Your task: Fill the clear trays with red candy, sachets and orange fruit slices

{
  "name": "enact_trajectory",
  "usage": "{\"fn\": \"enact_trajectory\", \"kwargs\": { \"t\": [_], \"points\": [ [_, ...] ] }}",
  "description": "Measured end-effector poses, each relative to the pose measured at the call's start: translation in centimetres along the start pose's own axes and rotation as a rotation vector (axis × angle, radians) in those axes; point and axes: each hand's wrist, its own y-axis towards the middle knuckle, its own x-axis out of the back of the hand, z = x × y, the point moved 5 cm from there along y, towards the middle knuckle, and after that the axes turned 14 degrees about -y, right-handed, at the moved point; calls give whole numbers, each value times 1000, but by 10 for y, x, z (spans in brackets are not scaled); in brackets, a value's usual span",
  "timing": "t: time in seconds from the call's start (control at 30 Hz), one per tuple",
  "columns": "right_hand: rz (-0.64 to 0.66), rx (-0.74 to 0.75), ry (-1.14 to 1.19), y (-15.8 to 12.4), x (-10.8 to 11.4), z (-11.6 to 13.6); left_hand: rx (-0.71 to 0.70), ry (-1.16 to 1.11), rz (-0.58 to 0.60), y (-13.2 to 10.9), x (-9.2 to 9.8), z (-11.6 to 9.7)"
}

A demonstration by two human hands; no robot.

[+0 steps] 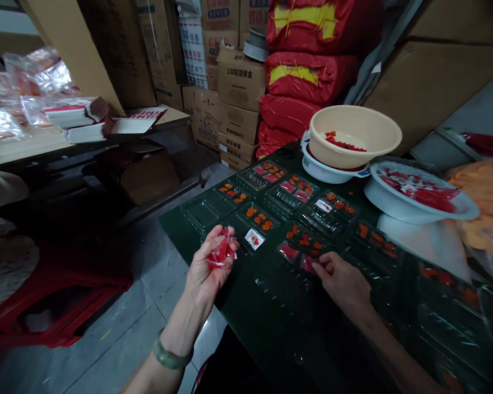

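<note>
My left hand (207, 271) is closed round a bunch of small red packets (222, 251), held just off the near left edge of a dark green table (271, 323). My right hand (342, 280) rests on the table with its fingers pinched on a red packet (308, 264) at a clear plastic tray. Several clear compartment trays (290, 210) lie in rows, holding orange pieces and red packets.
A beige bowl (355, 134) with red bits sits in a white bowl at the back. Another white bowl (419, 194) of red packets stands to the right, beside a bag of orange pieces (487, 213). Cardboard boxes (238, 82) and red sacks (308, 71) are stacked behind. A red stool (61, 306) is on the floor at left.
</note>
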Motion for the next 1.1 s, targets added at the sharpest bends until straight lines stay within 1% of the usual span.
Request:
{"fn": "enact_trajectory", "kwargs": {
  "t": [0.03, 0.1, 0.17, 0.2, 0.27, 0.3, 0.33, 0.4, 0.43, 0.5, 0.57, 0.6, 0.67, 0.77, 0.87, 0.93, 1.0, 1.03, 1.1],
  "points": [
    [-16, 28, -121, -1, 1, 4, 41, -28, -9, 1, 0, 6],
    [-139, 130, -265, -5, 11, 19, 114, -85, -20, 1, 0, 17],
    [-282, 313, -286, -12, 21, 41, 171, -125, -32, 1, 1, 27],
    [-312, 427, -272, -15, 21, 52, 194, -136, -38, 1, 1, 32],
    [-295, 624, -238, -21, 15, 69, 234, -146, -30, 2, 1, 39],
    [-270, 685, -224, -22, 10, 74, 250, -146, -19, 3, 0, 43],
    [-252, 713, -213, -23, 6, 77, 263, -144, -5, 4, -1, 45],
    [-269, 697, -167, -23, 5, 79, 284, -127, 14, 5, -3, 49],
    [-302, 681, -115, -24, 10, 80, 290, -115, 10, 6, -3, 51],
    [-389, 656, 38, -28, 26, 85, 296, -94, -12, 7, -4, 55],
    [-428, 641, 191, -33, 43, 94, 280, -85, -42, 6, -5, 59],
    [-410, 628, 241, -35, 49, 101, 259, -89, -52, 6, -6, 61],
    [-323, 573, 285, -35, 53, 113, 216, -105, -46, 4, -7, 63],
    [-171, 472, 351, -33, 47, 124, 206, -133, -12, 3, -7, 65],
    [-32, 396, 552, -28, 39, 126, 255, -179, -28, 4, -2, 64],
    [106, 328, 726, -23, 34, 127, 279, -196, -54, 5, 1, 61],
    [262, 270, 852, -20, 28, 130, 279, -183, -71, 4, 3, 58],
    [317, 263, 882, -19, 27, 132, 271, -172, -79, 4, 4, 55],
    [361, 299, 870, -19, 26, 137, 244, -160, -96, 2, 7, 51]
  ]
}}
